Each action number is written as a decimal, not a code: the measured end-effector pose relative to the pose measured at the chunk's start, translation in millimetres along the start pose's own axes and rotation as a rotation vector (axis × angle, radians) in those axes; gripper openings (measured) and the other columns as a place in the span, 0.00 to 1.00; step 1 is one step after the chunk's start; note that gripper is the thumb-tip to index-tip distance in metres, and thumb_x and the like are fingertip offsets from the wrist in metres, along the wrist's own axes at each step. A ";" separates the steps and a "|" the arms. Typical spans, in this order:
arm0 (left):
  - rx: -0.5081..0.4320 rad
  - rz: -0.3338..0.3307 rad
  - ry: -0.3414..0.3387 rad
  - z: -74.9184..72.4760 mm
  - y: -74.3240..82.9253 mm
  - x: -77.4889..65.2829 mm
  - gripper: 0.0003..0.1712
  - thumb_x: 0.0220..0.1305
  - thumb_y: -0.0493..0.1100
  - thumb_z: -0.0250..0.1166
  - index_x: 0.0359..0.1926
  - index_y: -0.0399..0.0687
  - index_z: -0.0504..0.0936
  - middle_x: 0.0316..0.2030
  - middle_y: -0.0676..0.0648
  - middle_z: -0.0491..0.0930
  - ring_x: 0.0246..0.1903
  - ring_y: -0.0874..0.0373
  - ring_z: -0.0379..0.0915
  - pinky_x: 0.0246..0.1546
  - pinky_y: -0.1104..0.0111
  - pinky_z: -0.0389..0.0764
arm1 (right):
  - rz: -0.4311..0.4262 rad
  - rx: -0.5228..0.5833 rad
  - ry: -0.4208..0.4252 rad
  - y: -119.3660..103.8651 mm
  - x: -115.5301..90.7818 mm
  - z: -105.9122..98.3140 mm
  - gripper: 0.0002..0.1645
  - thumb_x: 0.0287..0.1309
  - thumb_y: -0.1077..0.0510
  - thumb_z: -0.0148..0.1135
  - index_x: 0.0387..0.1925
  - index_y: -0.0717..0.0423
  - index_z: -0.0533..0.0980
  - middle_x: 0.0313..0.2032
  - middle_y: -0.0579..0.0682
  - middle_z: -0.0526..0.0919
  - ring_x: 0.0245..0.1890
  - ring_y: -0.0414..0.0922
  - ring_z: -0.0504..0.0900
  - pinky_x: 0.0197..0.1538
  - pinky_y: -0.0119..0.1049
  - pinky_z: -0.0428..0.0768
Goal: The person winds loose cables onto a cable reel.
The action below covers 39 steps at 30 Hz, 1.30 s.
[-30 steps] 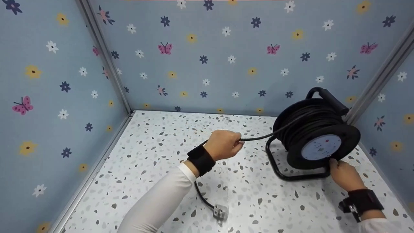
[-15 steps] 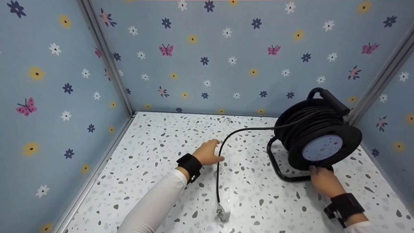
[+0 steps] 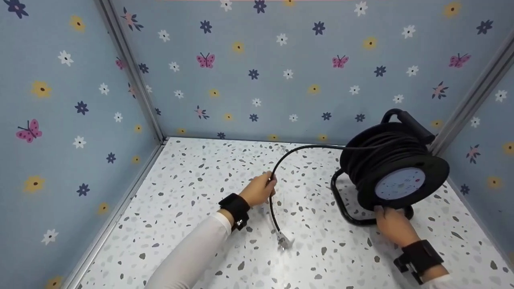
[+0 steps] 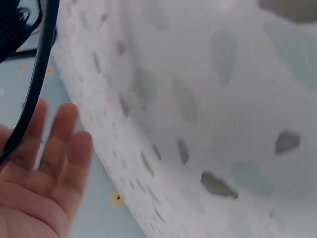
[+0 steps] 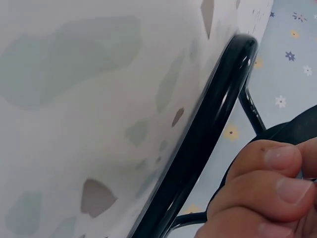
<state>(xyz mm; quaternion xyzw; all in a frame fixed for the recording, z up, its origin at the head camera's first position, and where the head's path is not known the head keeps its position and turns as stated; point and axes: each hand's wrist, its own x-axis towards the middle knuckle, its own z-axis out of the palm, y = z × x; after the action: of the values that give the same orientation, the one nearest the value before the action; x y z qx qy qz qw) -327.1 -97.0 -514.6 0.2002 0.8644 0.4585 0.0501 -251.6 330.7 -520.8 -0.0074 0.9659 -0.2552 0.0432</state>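
A black cable reel (image 3: 431, 170) with a pale socket face stands on its tube stand (image 3: 353, 218) at the right in the head view. From its drum the black cable (image 3: 317, 146) arcs left and down to a plug (image 3: 283, 241) near the front. My left hand (image 3: 258, 190) holds this cable loosely between thumb and fingers; in the left wrist view the cable crosses in front of my loosely bent fingers. My right hand (image 3: 395, 226) grips the reel at its lower edge, fingers curled in the right wrist view; the exact part gripped is hidden.
A white speckled surface (image 3: 200, 180) lies under everything. Blue patterned panels (image 3: 257, 88) rise at the back, left and right, joined by grey metal corner posts (image 3: 132, 76). The reel stands close to the back right corner.
My left hand let the cable go, then took hold again a little farther left. The reel has turned, with my right hand moving left along its lower edge. The plug shifted.
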 end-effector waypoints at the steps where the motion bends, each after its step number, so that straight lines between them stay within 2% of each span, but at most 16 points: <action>1: -0.059 0.020 0.016 -4.1 0.3 0.1 0.11 0.88 0.40 0.50 0.51 0.38 0.76 0.33 0.41 0.83 0.31 0.53 0.82 0.36 0.66 0.82 | 0.008 0.008 -0.007 -2.1 -0.8 0.3 0.39 0.88 0.45 0.27 0.39 0.65 0.80 0.25 0.54 0.75 0.29 0.53 0.79 0.41 0.54 0.78; 5: -0.235 0.091 0.061 -19.1 3.7 -1.8 0.14 0.89 0.40 0.48 0.50 0.37 0.77 0.26 0.44 0.77 0.27 0.49 0.82 0.34 0.60 0.85 | 0.013 0.038 -0.009 -13.1 -3.4 1.6 0.41 0.88 0.44 0.27 0.40 0.65 0.81 0.26 0.54 0.75 0.29 0.52 0.79 0.44 0.56 0.80; 8: -0.266 0.121 0.096 -27.6 10.2 -3.3 0.15 0.89 0.42 0.48 0.43 0.40 0.77 0.23 0.50 0.70 0.22 0.54 0.76 0.30 0.61 0.81 | -0.006 0.053 0.008 -23.9 -5.1 3.0 0.39 0.88 0.43 0.29 0.37 0.64 0.79 0.27 0.55 0.77 0.28 0.51 0.81 0.44 0.56 0.82; 12: -0.224 0.165 0.139 -35.3 22.2 -5.2 0.17 0.87 0.45 0.54 0.35 0.45 0.72 0.24 0.55 0.65 0.22 0.61 0.64 0.30 0.68 0.69 | -0.048 0.086 0.037 -41.7 -7.0 1.3 0.34 0.89 0.43 0.32 0.30 0.56 0.72 0.24 0.51 0.72 0.22 0.49 0.77 0.37 0.48 0.79; 16: -0.124 0.240 0.137 -35.7 31.2 -6.5 0.18 0.87 0.44 0.53 0.37 0.39 0.76 0.26 0.54 0.66 0.25 0.61 0.59 0.34 0.68 0.66 | -0.119 0.129 0.094 -61.5 -9.0 -7.7 0.31 0.89 0.46 0.36 0.23 0.51 0.64 0.20 0.47 0.65 0.20 0.45 0.68 0.31 0.42 0.71; 19: -0.052 0.291 0.110 -28.7 36.9 -6.5 0.18 0.87 0.41 0.48 0.41 0.35 0.79 0.27 0.53 0.66 0.25 0.61 0.58 0.36 0.66 0.66 | -0.166 0.158 0.137 -73.5 -9.7 -19.2 0.32 0.89 0.48 0.38 0.21 0.50 0.63 0.18 0.45 0.65 0.18 0.44 0.65 0.28 0.39 0.68; 24: 0.078 0.351 0.018 -5.5 54.6 -3.3 0.18 0.88 0.41 0.45 0.48 0.34 0.80 0.29 0.53 0.68 0.27 0.62 0.60 0.38 0.66 0.69 | -0.183 0.170 0.224 -86.5 -10.9 -46.0 0.32 0.88 0.45 0.39 0.27 0.57 0.74 0.20 0.48 0.74 0.20 0.45 0.72 0.30 0.39 0.70; 26: 0.124 0.371 -0.010 3.6 63.6 -2.8 0.19 0.88 0.42 0.45 0.47 0.36 0.79 0.29 0.53 0.67 0.27 0.62 0.60 0.37 0.67 0.69 | -0.179 0.177 0.252 -89.0 -11.5 -55.7 0.33 0.88 0.44 0.39 0.30 0.59 0.76 0.20 0.48 0.77 0.22 0.45 0.74 0.31 0.39 0.71; 31: 0.220 0.398 -0.022 19.3 79.9 -3.7 0.18 0.89 0.44 0.44 0.42 0.41 0.75 0.27 0.54 0.63 0.26 0.61 0.58 0.34 0.69 0.65 | -0.194 0.193 0.283 -88.1 -12.7 -69.6 0.34 0.88 0.44 0.40 0.25 0.57 0.73 0.20 0.45 0.73 0.19 0.43 0.71 0.30 0.37 0.69; 34: 0.221 0.410 -0.031 27.0 86.8 -1.0 0.17 0.89 0.43 0.44 0.43 0.40 0.75 0.27 0.55 0.63 0.27 0.62 0.58 0.34 0.70 0.64 | -0.200 0.194 0.325 -85.7 -12.0 -76.1 0.33 0.88 0.45 0.41 0.26 0.58 0.74 0.20 0.45 0.73 0.20 0.42 0.71 0.31 0.36 0.69; 39: 0.137 0.437 -0.072 39.1 93.7 5.2 0.17 0.89 0.40 0.45 0.55 0.36 0.80 0.31 0.52 0.67 0.30 0.63 0.60 0.38 0.71 0.67 | -0.183 0.217 0.393 -81.0 -9.2 -88.4 0.33 0.88 0.46 0.43 0.27 0.61 0.75 0.19 0.44 0.75 0.20 0.39 0.73 0.32 0.33 0.69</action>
<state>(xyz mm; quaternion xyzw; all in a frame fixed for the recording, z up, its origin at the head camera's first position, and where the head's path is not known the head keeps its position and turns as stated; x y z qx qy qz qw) -293.1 -18.0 -460.5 0.4020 0.8272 0.3912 -0.0332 -250.8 304.1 -403.5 -0.0404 0.9180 -0.3569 -0.1682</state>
